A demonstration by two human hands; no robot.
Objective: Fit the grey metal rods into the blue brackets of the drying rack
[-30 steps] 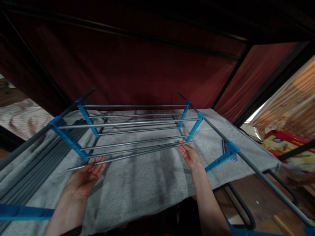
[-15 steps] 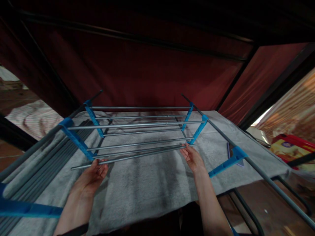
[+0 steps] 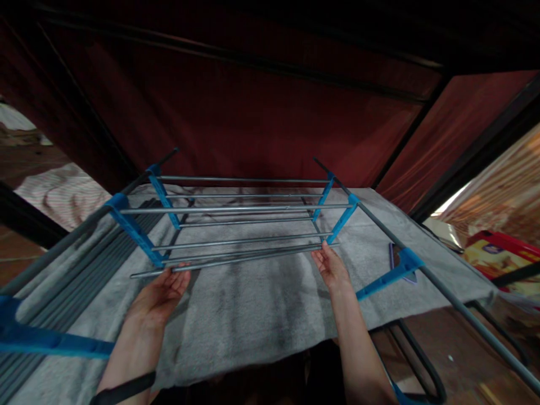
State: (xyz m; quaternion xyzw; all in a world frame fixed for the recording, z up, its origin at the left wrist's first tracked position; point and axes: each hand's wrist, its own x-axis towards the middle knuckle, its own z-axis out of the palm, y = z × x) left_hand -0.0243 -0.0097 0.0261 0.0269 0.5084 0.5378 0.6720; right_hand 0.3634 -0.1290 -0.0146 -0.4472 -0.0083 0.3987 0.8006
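Note:
A loose grey metal tube (image 3: 143, 274) lies across both hands in front of a partly built rack of grey tubes and blue plastic brackets. My left hand (image 3: 162, 292) is closed round the tube near its left end, which sticks out past the fingers. My right hand (image 3: 331, 267) pinches it near the right end, just below the front right blue bracket (image 3: 341, 224). The front left bracket (image 3: 134, 229) stands just above my left hand. Several crossbars, such as the upper front one (image 3: 236, 208), span between the brackets.
A bundle of grey tubes (image 3: 80, 275) lies on the left of the cloth-covered table (image 3: 248, 315). Nearer blue brackets (image 3: 390, 275) jut inward from the side tubes. A purple-edged item (image 3: 393, 259) rests at right. A red and yellow package (image 3: 502, 259) sits beyond the table.
Both hands have shifted slightly up in view with the tube, which now sits closer to the front brackets and a little more level. The camera view has moved slightly.

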